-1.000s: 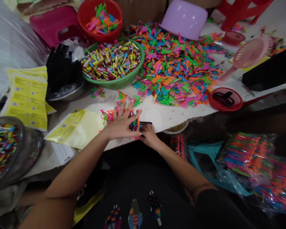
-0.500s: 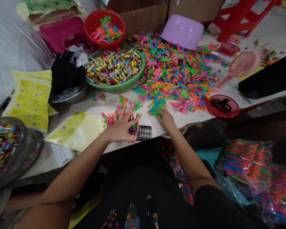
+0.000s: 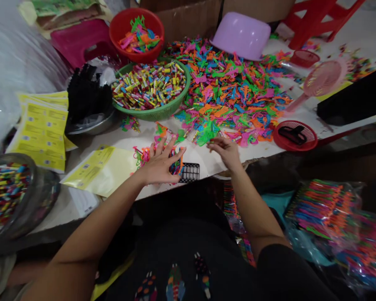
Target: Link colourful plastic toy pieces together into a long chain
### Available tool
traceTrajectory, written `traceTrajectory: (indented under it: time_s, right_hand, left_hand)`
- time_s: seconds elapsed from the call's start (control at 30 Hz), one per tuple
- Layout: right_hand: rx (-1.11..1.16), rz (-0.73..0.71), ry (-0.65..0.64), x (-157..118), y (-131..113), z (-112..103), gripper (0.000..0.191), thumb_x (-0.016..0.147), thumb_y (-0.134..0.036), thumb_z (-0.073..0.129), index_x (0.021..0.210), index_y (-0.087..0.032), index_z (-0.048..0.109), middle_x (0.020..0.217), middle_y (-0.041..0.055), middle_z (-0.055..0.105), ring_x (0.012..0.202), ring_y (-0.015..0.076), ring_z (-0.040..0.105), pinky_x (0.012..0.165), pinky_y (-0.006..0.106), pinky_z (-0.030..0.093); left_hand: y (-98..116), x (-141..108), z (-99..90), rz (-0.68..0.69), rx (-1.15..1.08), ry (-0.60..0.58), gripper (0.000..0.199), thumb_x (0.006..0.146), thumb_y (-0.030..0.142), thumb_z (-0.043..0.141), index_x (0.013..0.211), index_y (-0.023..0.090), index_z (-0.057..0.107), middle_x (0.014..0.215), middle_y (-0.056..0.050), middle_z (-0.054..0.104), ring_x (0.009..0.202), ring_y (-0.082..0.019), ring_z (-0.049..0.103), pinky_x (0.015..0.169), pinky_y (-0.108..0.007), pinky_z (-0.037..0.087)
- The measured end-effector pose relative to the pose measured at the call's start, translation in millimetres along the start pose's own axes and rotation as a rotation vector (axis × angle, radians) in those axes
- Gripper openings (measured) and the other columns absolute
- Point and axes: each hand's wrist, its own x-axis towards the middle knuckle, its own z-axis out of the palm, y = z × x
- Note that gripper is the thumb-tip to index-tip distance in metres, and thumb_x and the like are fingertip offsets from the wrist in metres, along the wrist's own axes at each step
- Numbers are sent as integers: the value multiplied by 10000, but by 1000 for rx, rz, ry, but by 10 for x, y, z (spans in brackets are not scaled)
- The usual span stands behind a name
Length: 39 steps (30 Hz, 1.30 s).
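Note:
My left hand (image 3: 159,165) is spread flat, its fingers apart, over a cluster of small colourful plastic pieces (image 3: 176,167). Part of a black plastic grid (image 3: 190,172) sticks out beside its thumb; the rest is hidden under the hand and pieces. Just in front of the pile's near edge, my right hand (image 3: 227,154) has its fingers bent and thumb drawn in. Whatever they pinch, if anything, is too small to make out. Closest to its fingertips lie bright green toy pistol pieces (image 3: 208,133). Beyond them spreads a heap of toy pistols (image 3: 238,94) in pink, orange, blue and green.
A green basin (image 3: 156,112) holds many small wrapped tubes, with a red bowl (image 3: 114,35) behind it. A purple basin (image 3: 242,35) lies upturned on the heap. Yellow printed sheets (image 3: 42,129) are at left; a red sieve (image 3: 296,146) sits by the right edge.
My right hand has drawn back to the right and toward me, away from the green pieces, with its fingers curling in. My left hand stays spread in the same place.

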Motion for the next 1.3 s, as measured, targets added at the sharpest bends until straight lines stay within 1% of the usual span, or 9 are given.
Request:
traceTrajectory:
  time_s: [0.17, 0.27, 0.53, 0.8, 0.93, 1.07, 1.17, 1.23, 1.3]
  right_hand:
    - [185, 49, -100, -249, 166, 640, 212, 685, -370, 599, 780, -183, 566, 782, 4, 629, 722, 122, 583, 719, 280, 482]
    - [130, 54, -150, -302, 304, 799, 155, 743, -316, 524, 820, -183, 541, 789, 6, 636, 754, 127, 595, 741, 280, 481]
    - [-236, -76, -201, -315, 254, 720, 195, 775, -137, 400, 895, -188, 544, 810, 17, 643, 752, 129, 607, 723, 245, 463]
    - [-541, -181, -261, -308, 245, 850, 273, 680, -49, 410, 884, -184, 532, 789, 21, 609, 678, 125, 545, 623, 204, 411]
    - [-583, -159, -236, -321, 265, 893, 256, 667, -71, 450, 878, -191, 533, 811, 26, 609, 688, 134, 541, 607, 209, 406]
    - [-562, -141, -221, -344, 262, 929, 287, 665, -72, 475, 922, -176, 552, 858, 40, 621, 741, 150, 559, 652, 231, 428]
    - [-455, -145, -251, -293, 263, 847, 219, 726, -98, 458, 889, -177, 582, 832, 25, 628, 733, 132, 569, 670, 227, 442]
    - [-401, -122, -184, -188, 266, 692, 180, 768, -160, 473, 894, -180, 599, 844, 28, 633, 733, 127, 571, 695, 236, 452]
    - [-477, -70, 43, -25, 271, 468, 203, 782, -236, 503, 942, -165, 604, 917, 72, 627, 806, 160, 566, 761, 288, 449]
  left_hand:
    - [-8, -4, 22, 15, 25, 23, 845, 644, 463, 594, 1370, 376, 172, 1492, -5, -41, 1298, -441, -101, 976, -653, 8]
    - [-16, -7, 37, 23, 26, 37, 853, 642, 459, 599, 1370, 383, 163, 1492, 4, -50, 1299, -439, -95, 983, -645, 16]
    - [15, -2, -5, -8, 28, -12, 880, 631, 451, 611, 1378, 368, 154, 1491, -9, -74, 1306, -429, -90, 991, -634, -6]
    - [-19, -7, 51, 18, 24, 34, 904, 643, 536, 591, 1390, 343, 120, 1489, -33, -92, 1303, -435, -100, 983, -645, 0]
    - [-13, -39, 27, 55, 8, 43, 839, 698, 543, 549, 1388, 364, 106, 1488, -32, -100, 1307, -433, -88, 972, -657, 18]
    - [1, -56, 3, 108, 19, 30, 658, 739, 507, 529, 1328, 456, 240, 1487, 48, -86, 1313, -423, -69, 971, -664, 20]
    - [-3, -45, 19, 78, 28, 57, 627, 727, 521, 535, 1306, 448, 305, 1488, 60, -61, 1317, -416, -51, 979, -663, 18]
    - [-7, -37, 30, 56, 25, 71, 620, 722, 525, 534, 1300, 408, 341, 1491, 42, -38, 1321, -407, -32, 991, -654, 24]
    - [-11, -33, 33, 47, 20, 73, 606, 722, 524, 529, 1288, 376, 371, 1493, 24, -11, 1323, -403, -17, 996, -650, 33]
